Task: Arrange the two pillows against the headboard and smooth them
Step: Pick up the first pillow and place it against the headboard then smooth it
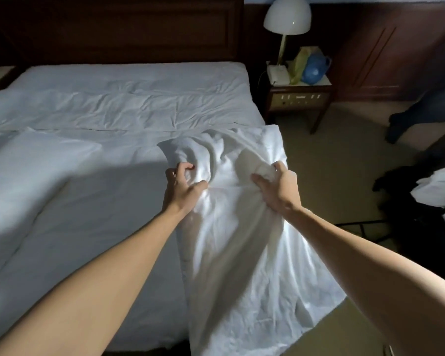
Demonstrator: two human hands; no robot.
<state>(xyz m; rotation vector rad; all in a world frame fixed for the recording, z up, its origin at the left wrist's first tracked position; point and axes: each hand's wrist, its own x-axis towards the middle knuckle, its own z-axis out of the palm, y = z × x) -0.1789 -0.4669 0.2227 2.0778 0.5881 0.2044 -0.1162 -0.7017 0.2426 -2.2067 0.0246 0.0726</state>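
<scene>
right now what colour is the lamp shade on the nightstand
White, seen in the head view: lamp shade on the nightstand.

Dim rm, nightstand (pixel 297 98) w/ lamp (pixel 287 18), carpet (pixel 339 155)

Single view, head-worn, wide-angle: looks forward and down from the bed's (pixel 113 104) right side toward the headboard (pixel 113 29); hands (pixel 183 187) close in centre, nightstand (pixel 297 97) beyond at right
</scene>
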